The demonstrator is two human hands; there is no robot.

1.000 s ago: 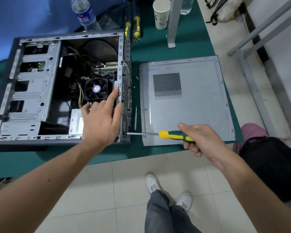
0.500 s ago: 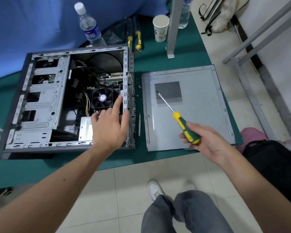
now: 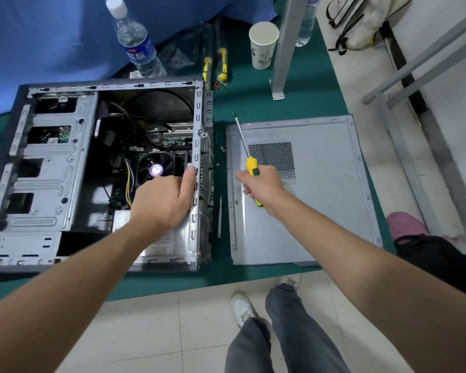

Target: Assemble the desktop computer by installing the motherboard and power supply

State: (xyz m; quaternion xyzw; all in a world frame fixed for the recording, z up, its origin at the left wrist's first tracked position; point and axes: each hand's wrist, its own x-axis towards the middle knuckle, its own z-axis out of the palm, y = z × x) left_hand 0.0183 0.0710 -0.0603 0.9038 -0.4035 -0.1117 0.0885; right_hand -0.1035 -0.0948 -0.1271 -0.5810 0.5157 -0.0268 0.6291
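Note:
An open grey computer case (image 3: 46,168) lies on its side on the green table. Inside it sit the motherboard (image 3: 170,137), a black CPU fan (image 3: 156,168) with a purple hub, and the silver power supply (image 3: 167,243) at the near right corner. My left hand (image 3: 164,200) rests on the power supply, fingers straight against the case's rear wall. My right hand (image 3: 261,184) grips the yellow-green handle of a screwdriver (image 3: 244,146), shaft pointing away from me over the gap beside the case.
The removed side panel (image 3: 320,200) lies flat right of the case. Small screws (image 3: 222,149) lie between them. Behind stand a water bottle (image 3: 137,44), a paper cup (image 3: 262,45), more screwdrivers (image 3: 221,65) and a metal post (image 3: 285,47). The table edge runs near my legs.
My right hand swung the screwdriver from level at the case's rear wall to pointing away from me, and moved closer to the case. My left hand slid down onto the power supply.

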